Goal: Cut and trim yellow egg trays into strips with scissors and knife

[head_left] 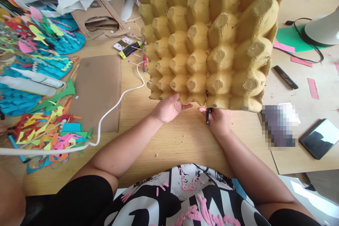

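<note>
A large yellow egg tray [197,39] of moulded pulp stands tilted up in front of me, its cups facing me. My left hand [168,108] grips its lower edge, the thumb on the near side and some fingers hidden behind. At the same edge, just to the right, my right hand [218,118] is closed around black-handled scissors [208,117], mostly hidden by the hand and tray. Above the scissors, a narrow slit runs up the tray between two rows of cups. Small crumbs lie on the table beneath.
To the left are a cardboard sheet [95,93], a white cable [113,107], glue bottles [34,83], blue-painted egg-tray pieces [74,42] and colourful paper scraps [57,137]. On the right lie a black marker [286,77], a phone [320,138] and pink paper strips [313,88].
</note>
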### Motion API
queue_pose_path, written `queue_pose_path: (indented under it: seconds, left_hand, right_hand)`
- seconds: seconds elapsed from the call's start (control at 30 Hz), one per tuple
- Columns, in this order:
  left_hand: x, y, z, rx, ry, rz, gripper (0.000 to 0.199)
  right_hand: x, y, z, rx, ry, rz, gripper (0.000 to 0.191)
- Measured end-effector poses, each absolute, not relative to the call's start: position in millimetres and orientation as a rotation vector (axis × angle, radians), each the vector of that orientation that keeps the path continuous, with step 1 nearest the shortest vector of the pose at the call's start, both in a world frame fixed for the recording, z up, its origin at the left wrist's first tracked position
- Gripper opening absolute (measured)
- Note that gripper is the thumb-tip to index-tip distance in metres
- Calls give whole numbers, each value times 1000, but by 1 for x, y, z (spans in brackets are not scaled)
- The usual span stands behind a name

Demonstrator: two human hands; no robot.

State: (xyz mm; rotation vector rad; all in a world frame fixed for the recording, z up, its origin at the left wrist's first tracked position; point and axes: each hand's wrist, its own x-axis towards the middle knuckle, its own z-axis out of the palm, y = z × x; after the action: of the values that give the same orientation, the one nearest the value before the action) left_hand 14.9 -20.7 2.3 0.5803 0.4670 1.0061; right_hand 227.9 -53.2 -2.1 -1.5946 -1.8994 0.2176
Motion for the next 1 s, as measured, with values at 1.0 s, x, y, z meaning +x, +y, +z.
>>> queue_pose_path:
  seconds: [1.0]
  left_hand:
    - [8,-17,6,396,521,1113,22]
  right_hand:
    - [230,-63,21,-1511,-2212,472,40]
